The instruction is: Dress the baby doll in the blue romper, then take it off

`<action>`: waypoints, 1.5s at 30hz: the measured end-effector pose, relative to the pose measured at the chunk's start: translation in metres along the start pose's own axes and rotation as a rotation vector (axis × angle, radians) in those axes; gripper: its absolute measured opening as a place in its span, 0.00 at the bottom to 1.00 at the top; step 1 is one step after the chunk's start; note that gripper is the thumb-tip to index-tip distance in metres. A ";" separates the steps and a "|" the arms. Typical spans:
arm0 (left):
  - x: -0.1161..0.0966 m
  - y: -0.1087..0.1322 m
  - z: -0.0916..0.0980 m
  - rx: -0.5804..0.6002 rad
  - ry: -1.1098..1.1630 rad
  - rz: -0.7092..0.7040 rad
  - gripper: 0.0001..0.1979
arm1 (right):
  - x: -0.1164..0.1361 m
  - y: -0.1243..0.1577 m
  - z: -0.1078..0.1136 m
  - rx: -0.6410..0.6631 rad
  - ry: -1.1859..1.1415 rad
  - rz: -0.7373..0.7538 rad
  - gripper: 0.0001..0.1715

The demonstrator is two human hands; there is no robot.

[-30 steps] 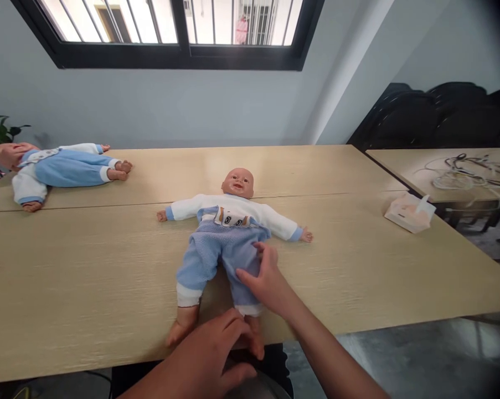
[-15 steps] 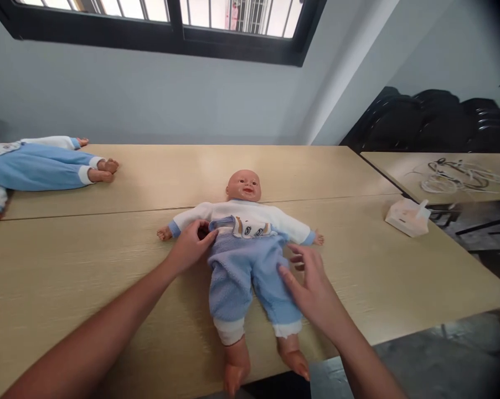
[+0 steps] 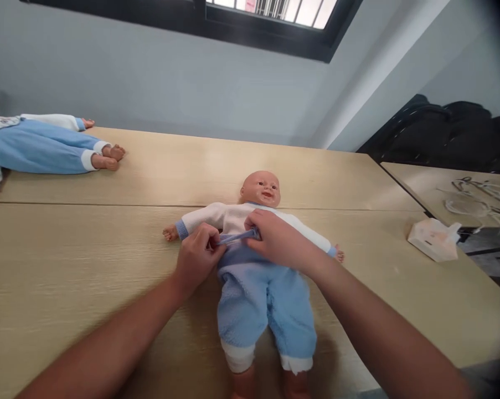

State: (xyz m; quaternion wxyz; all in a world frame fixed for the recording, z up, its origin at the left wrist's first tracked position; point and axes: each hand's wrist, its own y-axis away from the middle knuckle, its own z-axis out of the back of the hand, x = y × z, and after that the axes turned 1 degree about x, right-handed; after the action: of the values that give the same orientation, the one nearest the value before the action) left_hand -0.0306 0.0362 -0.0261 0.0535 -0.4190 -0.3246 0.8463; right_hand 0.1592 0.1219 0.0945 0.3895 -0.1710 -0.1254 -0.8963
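Note:
A baby doll (image 3: 261,189) lies face up on the table, its head away from me and arms spread. It wears a white long-sleeved top with blue cuffs and blue fleece trousers (image 3: 250,293) with white ankle bands. My left hand (image 3: 200,252) pinches the waistband of the trousers at the doll's left-hand side in view. My right hand (image 3: 270,235) grips the same waistband near the middle of the chest, and a narrow folded strip of it is stretched between the two hands. The cartoon-face patch is hidden behind my right hand.
Another doll (image 3: 46,147) in similar clothes lies at the far left of the wooden table (image 3: 108,244). A tissue box (image 3: 432,241) stands at the right. Coiled cables (image 3: 478,197) rest on a second table, with black chairs (image 3: 449,133) stacked behind.
My right hand has moved from beside the doll's leg up to the waistband and closed on it. My left hand keeps its hold at the side. The view has shifted slightly.

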 end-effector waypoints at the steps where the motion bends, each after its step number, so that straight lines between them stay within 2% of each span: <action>1: 0.002 0.001 0.000 0.005 0.014 -0.002 0.11 | 0.001 0.002 0.003 0.004 -0.037 -0.042 0.05; 5: 0.011 0.000 -0.001 0.091 0.157 0.119 0.11 | 0.003 0.010 0.006 -0.014 -0.153 -0.173 0.06; 9: 0.016 -0.002 -0.002 0.188 0.396 0.256 0.12 | 0.003 0.015 -0.002 -0.064 -0.269 -0.112 0.18; 11: 0.015 -0.001 -0.001 0.202 0.473 0.280 0.13 | 0.002 0.019 -0.005 -0.065 -0.295 -0.056 0.21; 14: 0.011 0.000 0.001 0.172 0.478 0.217 0.16 | 0.005 0.023 -0.005 -0.053 -0.311 -0.022 0.22; 17: 0.007 -0.001 0.003 0.104 0.401 0.093 0.17 | 0.011 0.022 -0.003 -0.076 -0.308 -0.067 0.15; 19: 0.006 -0.002 0.004 0.069 0.345 0.030 0.17 | 0.016 0.019 -0.001 -0.070 -0.254 -0.110 0.18; 22: 0.003 -0.003 0.005 0.059 0.311 0.023 0.18 | 0.020 0.016 0.001 -0.056 -0.133 -0.092 0.12; 24: 0.001 -0.002 0.004 0.056 0.305 0.102 0.17 | 0.019 0.018 0.003 -0.038 -0.086 0.007 0.06; 27: -0.002 0.000 0.001 0.041 0.319 0.290 0.15 | 0.016 0.025 0.008 0.029 -0.068 0.142 0.06; 30: -0.002 0.002 0.002 0.112 0.481 0.434 0.09 | 0.014 0.023 0.017 0.141 -0.108 0.142 0.10; 33: 0.004 -0.001 0.009 0.380 0.767 0.465 0.10 | 0.015 -0.002 0.026 0.246 -0.168 0.054 0.21; 35: 0.011 -0.005 0.015 0.558 0.929 0.462 0.14 | 0.017 -0.032 0.025 0.214 -0.124 0.010 0.23; 36: 0.014 -0.007 0.017 0.600 0.969 0.471 0.16 | 0.018 -0.050 0.022 0.186 -0.064 0.016 0.20; 38: 0.019 -0.011 0.019 0.600 0.957 0.513 0.18 | 0.023 -0.087 0.011 0.144 0.089 0.087 0.12; 39: 0.020 -0.013 0.020 0.582 0.926 0.533 0.18 | 0.027 -0.104 0.003 0.186 0.157 0.138 0.11; 42: 0.022 -0.015 0.019 0.561 0.853 0.552 0.15 | 0.037 -0.140 -0.019 0.392 0.293 0.238 0.26; 44: 0.021 -0.014 0.019 0.564 0.844 0.533 0.14 | 0.041 -0.149 -0.028 0.495 0.325 0.266 0.35; 45: 0.020 -0.014 0.019 0.573 0.842 0.522 0.14 | 0.041 -0.150 -0.030 0.513 0.331 0.292 0.35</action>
State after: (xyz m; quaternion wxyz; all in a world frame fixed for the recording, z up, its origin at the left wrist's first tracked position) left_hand -0.0599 0.0446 -0.0232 0.0789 -0.7552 0.0815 0.6456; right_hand 0.0153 0.1842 0.0701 0.5593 0.0644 -0.2560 -0.7858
